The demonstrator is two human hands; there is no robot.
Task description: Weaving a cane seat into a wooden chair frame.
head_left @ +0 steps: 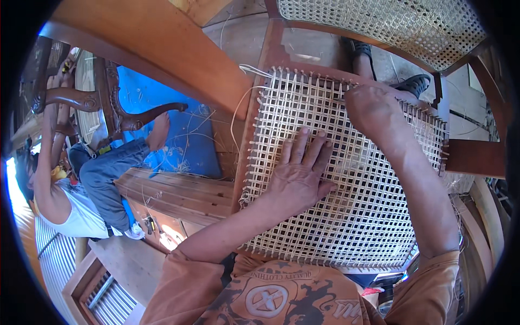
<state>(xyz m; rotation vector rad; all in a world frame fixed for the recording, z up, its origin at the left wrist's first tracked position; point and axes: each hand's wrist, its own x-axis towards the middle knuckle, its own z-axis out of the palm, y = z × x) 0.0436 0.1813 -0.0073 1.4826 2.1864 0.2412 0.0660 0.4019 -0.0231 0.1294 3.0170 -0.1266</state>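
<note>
A woven cane seat panel [352,216], an open grid of pale strands, fills a brown wooden chair frame [250,114] in front of me. My left hand [300,173] lies flat on the weave left of its middle, fingers stretched toward the far side. At the far edge of the panel, my right hand [374,111] is closed, knuckles up, against the weave. What its fingers grip is hidden. Loose strand ends stick up along the panel's rim, and a long cane strand [233,122] loops out from its far left corner.
A caned backrest [379,21] rises beyond the seat. A thick wooden beam [157,49] slants across the upper left. Further left, another person [70,206] sits by a carved dark wooden chair [103,97] and a blue sheet [187,141] strewn with cane scraps. Sandalled feet [414,85] show past the frame.
</note>
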